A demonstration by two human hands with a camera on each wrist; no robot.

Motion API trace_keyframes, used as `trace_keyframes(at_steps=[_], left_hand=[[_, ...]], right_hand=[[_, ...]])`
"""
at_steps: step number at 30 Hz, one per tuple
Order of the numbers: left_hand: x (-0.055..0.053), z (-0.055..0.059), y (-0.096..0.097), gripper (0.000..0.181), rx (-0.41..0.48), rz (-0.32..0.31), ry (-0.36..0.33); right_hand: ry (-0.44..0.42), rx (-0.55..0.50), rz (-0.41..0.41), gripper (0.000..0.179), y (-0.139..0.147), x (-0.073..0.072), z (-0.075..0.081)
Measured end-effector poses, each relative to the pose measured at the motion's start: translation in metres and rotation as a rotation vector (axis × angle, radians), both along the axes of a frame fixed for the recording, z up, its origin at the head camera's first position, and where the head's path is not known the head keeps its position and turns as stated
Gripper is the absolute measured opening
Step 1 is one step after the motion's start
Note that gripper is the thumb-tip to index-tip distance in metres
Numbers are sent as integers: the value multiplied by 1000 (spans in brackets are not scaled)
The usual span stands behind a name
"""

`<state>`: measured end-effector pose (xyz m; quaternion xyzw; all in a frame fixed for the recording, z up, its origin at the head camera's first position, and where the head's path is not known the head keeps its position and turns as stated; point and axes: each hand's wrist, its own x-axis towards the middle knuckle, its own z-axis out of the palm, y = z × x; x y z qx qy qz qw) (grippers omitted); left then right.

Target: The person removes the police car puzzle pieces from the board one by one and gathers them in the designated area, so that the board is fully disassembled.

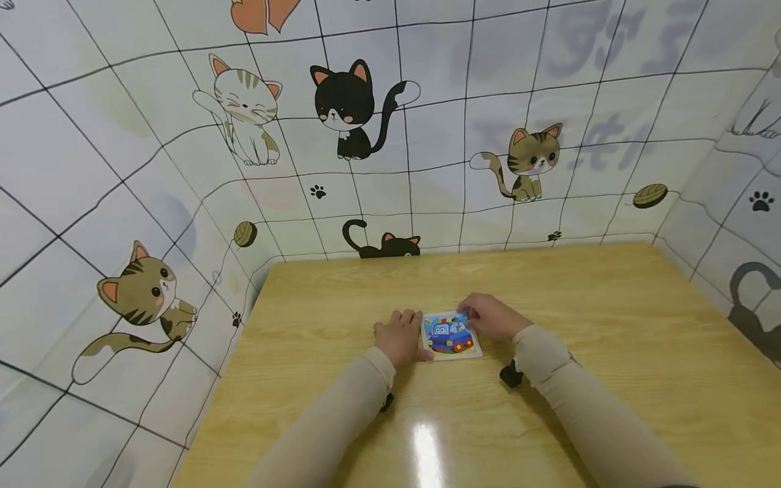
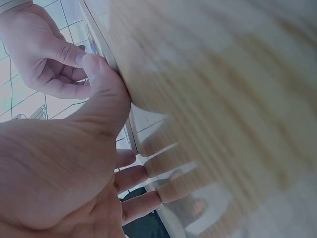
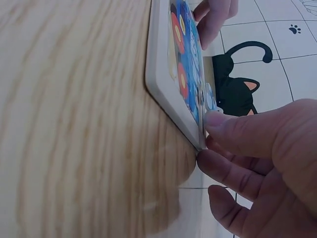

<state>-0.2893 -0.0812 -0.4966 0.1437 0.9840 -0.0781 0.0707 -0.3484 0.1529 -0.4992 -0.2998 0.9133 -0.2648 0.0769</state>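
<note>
The right hand point(image 1: 493, 318) hides a corner of the square white-framed blue-car board point(image 1: 448, 335), cropped in the right-wrist view.

Yellowish wood-grain table point(image 1: 610, 291). White grid-lined wall covering point(image 1: 439, 139) behind it shows black-and-white cat point(image 1: 344, 98), brown striped cats point(image 1: 533, 159), paw prints point(image 1: 318, 192), brown balls point(image 1: 245, 234), orange heart point(image 1: 251, 15).

Setting: apparently a curtained-off nook
Table point(image 1: 549, 285): wood-grained
Cat-print sheeting point(image 1: 439, 142): behind the table and at both sides
</note>
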Motion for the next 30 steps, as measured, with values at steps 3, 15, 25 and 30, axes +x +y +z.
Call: trace_keyframes(at_steps=[3, 15, 25, 30], left_hand=[[4, 0, -1, 99, -12, -6, 3], [1, -10, -3, 98, 2, -24, 47], [4, -4, -4, 96, -7, -32, 36], [5, -3, -4, 96, -18, -36, 40]], right_hand=[[-17, 9, -6, 23, 2, 1, -2], [96, -8, 13, 25, 34, 1, 2], [82, 3, -60, 22, 81, -6, 5], [63, 4, -94, 22, 109, -7, 4]])
